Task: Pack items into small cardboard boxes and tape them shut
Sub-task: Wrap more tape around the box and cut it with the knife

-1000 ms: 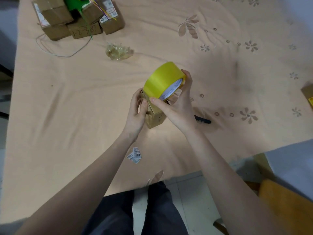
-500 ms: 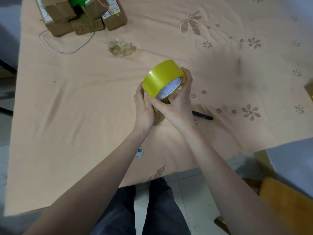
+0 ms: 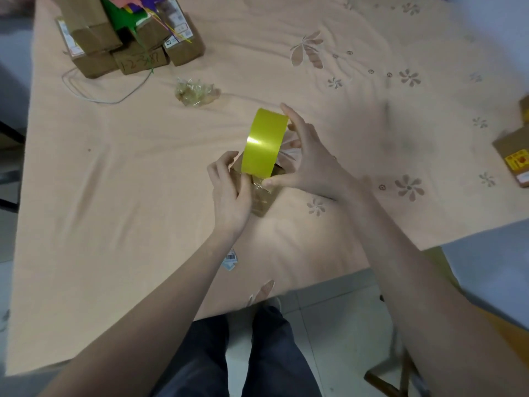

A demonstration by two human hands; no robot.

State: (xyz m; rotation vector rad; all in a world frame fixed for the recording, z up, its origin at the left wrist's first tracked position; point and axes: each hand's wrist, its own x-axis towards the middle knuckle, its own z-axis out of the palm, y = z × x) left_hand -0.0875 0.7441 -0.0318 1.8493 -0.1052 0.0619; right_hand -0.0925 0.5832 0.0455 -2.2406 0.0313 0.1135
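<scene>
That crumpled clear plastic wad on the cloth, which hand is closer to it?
Left. The left hand grips the small box just below the wad; the right hand, holding the yellow tape roll, sits farther right.

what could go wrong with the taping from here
The small box stands on soft cloth, steadied only by the left hand, so pulling the yellow tape roll may tip it. The right hand pinches the roll at its edges; it may slip, and the tape could wrinkle.
</scene>
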